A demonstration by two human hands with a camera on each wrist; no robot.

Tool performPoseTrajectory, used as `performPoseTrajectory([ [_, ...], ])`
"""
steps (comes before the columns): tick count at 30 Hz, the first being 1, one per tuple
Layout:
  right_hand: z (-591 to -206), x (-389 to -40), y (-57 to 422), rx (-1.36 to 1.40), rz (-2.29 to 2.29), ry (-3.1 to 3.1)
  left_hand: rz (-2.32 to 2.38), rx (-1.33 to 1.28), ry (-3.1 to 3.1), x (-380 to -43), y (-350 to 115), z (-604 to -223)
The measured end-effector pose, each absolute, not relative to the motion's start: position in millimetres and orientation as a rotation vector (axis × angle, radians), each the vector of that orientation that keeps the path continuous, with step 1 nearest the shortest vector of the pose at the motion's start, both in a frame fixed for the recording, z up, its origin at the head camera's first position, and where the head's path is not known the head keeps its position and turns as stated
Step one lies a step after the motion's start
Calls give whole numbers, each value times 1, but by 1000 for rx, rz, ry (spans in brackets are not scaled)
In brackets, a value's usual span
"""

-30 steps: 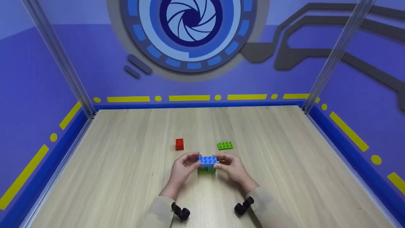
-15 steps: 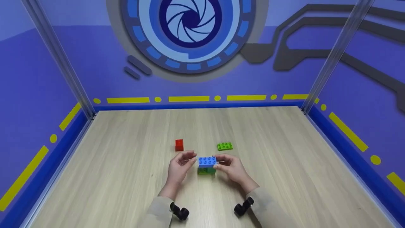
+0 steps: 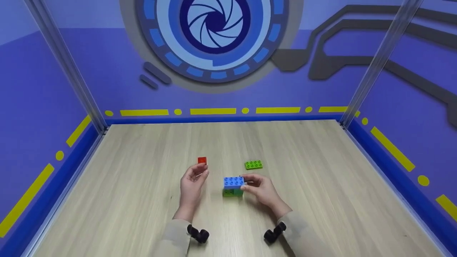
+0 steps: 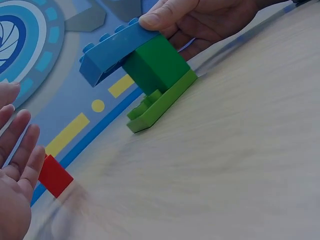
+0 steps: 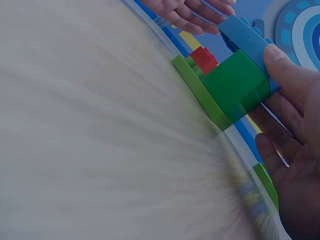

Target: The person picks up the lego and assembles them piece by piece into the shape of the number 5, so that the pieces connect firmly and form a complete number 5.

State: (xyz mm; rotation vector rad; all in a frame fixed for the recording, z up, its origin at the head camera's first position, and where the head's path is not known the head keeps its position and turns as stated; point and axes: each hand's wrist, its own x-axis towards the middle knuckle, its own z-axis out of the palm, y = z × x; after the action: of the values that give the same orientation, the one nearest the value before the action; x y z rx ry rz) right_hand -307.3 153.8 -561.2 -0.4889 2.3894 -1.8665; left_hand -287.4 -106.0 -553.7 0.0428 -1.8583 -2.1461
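Observation:
My right hand (image 3: 263, 189) pinches the right end of a blue toy brick (image 3: 234, 182) with thumb and fingers. That brick lies on top of a dark green brick (image 4: 157, 64), which sits at one end of a light green flat brick (image 4: 162, 105). In the left wrist view the blue brick overhangs the bare studs of the flat one. My left hand (image 3: 192, 185) is away from the stack, fingers loosely extended, with nothing held. Just beyond its fingertips stands a red brick (image 3: 202, 160), partly hidden by them in the head view; whether they touch cannot be told.
A second light green flat brick (image 3: 254, 164) with studs up lies behind the stack, to the right. Patterned blue panels (image 3: 228, 100) wall the wooden table (image 3: 142, 200) at the back and both sides.
My left hand has let go of the blue brick's left end and moved left and forward to the red brick. The right hand has kept its hold on the blue brick.

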Motion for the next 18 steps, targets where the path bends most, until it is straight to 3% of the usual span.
performPoseTrajectory([
  [18, -561, -308, 154, -481, -1869, 2382, -2157, 93, -1844, -314, -134, -545],
])
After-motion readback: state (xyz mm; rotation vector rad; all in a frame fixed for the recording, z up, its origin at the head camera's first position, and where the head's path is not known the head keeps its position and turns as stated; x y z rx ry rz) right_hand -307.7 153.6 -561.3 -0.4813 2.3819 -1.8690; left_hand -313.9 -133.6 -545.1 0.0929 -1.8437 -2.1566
